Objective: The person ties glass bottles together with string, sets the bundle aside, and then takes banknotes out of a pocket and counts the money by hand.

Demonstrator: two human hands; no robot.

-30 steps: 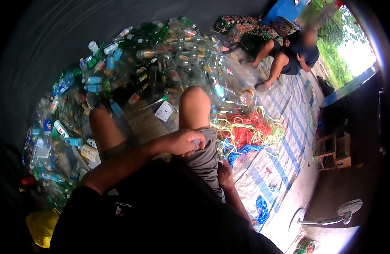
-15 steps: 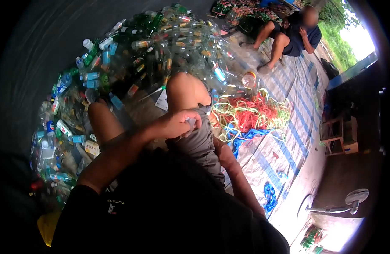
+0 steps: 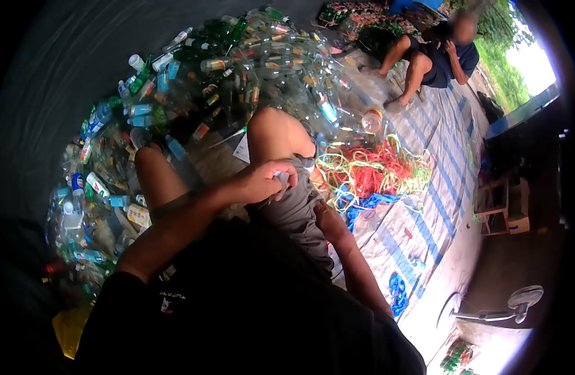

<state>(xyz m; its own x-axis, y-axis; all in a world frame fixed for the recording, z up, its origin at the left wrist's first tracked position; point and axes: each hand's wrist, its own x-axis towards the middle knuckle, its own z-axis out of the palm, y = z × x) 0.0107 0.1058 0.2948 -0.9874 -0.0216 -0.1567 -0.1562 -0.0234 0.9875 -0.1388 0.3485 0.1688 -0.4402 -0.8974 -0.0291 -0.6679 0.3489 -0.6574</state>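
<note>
My left hand [image 3: 272, 181] rests over the grey shorts [image 3: 293, 219] on my thigh, its fingers curled round a small pale thing that I cannot make out. At the outer side of the same thigh is my right hand [image 3: 328, 222], against the shorts' cloth; its fingers are hidden there. Past my raised knee [image 3: 278, 134] lies a tangle of red and yellow-green strings [image 3: 375, 169], with blue string [image 3: 368, 203] at its near edge. A white card [image 3: 242, 150] is partly hidden behind the knee.
Plastic and glass bottles [image 3: 262, 69] are heaped ahead and to the left. Another person [image 3: 440, 59] sits at the upper right on the striped sheet [image 3: 418, 206]. A wooden crate [image 3: 506, 206], a standing fan [image 3: 518, 303] and a yellow bag [image 3: 72, 331] lie around.
Compared with a second ago, my right hand has moved up along the thigh and my knee has shifted left. The other person has raised a hand towards the face. The view has shifted slightly.
</note>
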